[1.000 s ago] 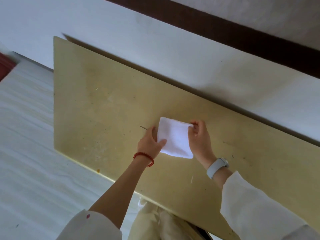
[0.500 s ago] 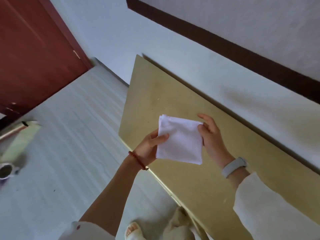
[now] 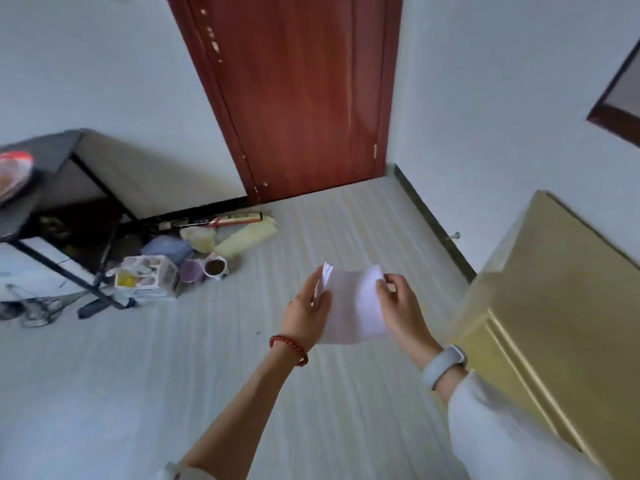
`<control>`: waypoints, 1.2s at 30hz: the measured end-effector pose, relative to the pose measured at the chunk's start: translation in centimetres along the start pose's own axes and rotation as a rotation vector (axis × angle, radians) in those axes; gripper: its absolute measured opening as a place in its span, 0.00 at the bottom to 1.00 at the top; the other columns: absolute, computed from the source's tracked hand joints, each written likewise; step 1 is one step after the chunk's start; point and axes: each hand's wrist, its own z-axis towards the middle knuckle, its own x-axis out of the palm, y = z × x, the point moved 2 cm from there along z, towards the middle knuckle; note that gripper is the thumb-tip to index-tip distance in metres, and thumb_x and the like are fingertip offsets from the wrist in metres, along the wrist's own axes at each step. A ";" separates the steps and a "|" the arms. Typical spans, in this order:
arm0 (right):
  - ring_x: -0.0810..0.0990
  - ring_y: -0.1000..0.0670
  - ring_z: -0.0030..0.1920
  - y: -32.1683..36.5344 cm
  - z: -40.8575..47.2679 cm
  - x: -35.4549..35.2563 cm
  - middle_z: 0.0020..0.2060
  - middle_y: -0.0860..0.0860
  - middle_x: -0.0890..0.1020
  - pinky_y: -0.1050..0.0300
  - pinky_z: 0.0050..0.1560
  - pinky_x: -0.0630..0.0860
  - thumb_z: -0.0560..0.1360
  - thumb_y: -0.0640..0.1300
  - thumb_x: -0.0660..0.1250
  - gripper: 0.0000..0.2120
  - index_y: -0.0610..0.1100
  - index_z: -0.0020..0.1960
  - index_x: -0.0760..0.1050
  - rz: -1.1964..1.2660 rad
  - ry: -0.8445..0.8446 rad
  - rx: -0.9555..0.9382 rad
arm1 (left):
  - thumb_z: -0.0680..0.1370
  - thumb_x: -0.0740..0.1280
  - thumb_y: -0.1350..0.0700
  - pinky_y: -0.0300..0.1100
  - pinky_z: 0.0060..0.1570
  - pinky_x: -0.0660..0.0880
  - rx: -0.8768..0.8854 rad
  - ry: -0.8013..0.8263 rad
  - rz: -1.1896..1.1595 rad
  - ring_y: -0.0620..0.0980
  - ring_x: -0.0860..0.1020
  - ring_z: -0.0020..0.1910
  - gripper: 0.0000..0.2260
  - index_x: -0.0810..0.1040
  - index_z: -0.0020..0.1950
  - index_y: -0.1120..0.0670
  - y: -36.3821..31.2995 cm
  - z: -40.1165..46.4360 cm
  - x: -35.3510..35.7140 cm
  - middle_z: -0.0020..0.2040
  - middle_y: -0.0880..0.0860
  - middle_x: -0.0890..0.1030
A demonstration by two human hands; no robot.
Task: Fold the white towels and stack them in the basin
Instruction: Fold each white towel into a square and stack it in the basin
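Note:
A small folded white towel (image 3: 351, 304) hangs in the air over the pale floor, held between both hands. My left hand (image 3: 308, 311), with a red bead bracelet at the wrist, grips its left edge, where the folded layers show. My right hand (image 3: 401, 306), with a pale wristband, pinches the upper right corner. No basin is in view.
The yellow table (image 3: 554, 306) stands at the right, against the wall. A red-brown door (image 3: 304, 98) is straight ahead. A black-framed table (image 3: 52, 174) stands at the left, with cups, a blue roll and other clutter (image 3: 180, 261) on the floor beside it.
The towel has been lifted off the yellow table, and both hands have carried it left over the floor. The view has swung left toward the door and the clutter.

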 end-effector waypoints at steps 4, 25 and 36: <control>0.72 0.57 0.37 7.0 -1.7 14.6 0.36 0.56 0.73 0.67 0.32 0.65 0.77 0.40 0.60 0.02 0.45 0.47 0.66 -0.044 0.201 -0.240 | 0.79 0.60 0.54 0.33 0.25 0.59 -0.063 -0.253 0.007 0.44 0.66 0.26 0.13 0.71 0.63 0.54 6.8 -0.4 -13.6 0.27 0.47 0.67; 0.73 0.45 0.34 28.1 8.5 70.0 0.33 0.48 0.76 0.54 0.34 0.67 0.78 0.47 0.60 0.08 0.44 0.43 0.71 -0.196 0.511 -0.658 | 0.80 0.56 0.51 0.43 0.34 0.67 -0.385 -0.993 0.192 0.54 0.72 0.35 0.09 0.72 0.54 0.54 30.6 16.4 -58.0 0.37 0.51 0.75; 0.81 0.41 0.45 33.3 10.0 97.1 0.47 0.45 0.83 0.60 0.38 0.66 0.78 0.44 0.60 0.12 0.43 0.60 0.73 -0.232 0.629 -0.866 | 0.80 0.55 0.50 0.44 0.34 0.66 -0.535 -1.018 0.211 0.56 0.71 0.34 0.09 0.70 0.51 0.53 47.3 22.7 -77.8 0.35 0.53 0.76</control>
